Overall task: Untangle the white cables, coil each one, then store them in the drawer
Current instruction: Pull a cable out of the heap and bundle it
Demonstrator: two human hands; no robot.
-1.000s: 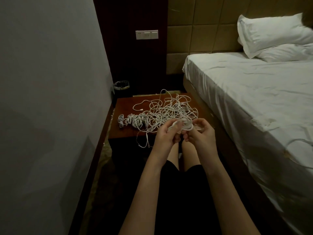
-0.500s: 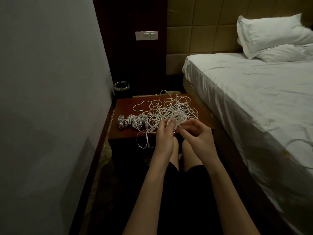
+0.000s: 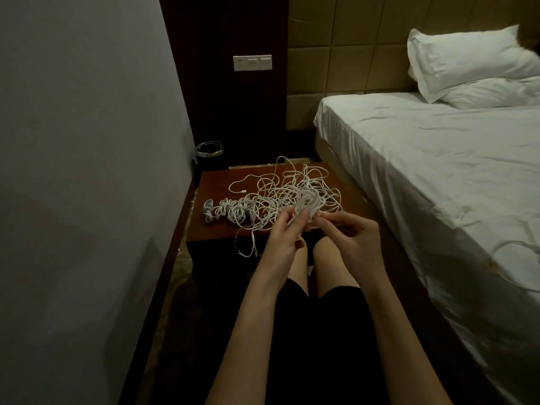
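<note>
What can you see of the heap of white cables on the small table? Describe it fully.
The white cables are thin, smooth cords lying in a loose tangle of loops on the brown wooden table. At the heap's left side sit small tight bundles. One free end with a plug curls out at the back, and strands hang over the front edge. The left hand and the right hand both hold a gathered bunch of loops.

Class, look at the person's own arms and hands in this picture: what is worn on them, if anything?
Nothing shows on them. The left hand and right hand are bare, with no gloves, and no rings or watch that the dim picture lets me make out. Both forearms are bare to the bottom edge of the frame, so no sleeves show. The only clothing in view is black shorts on the lap.
</note>
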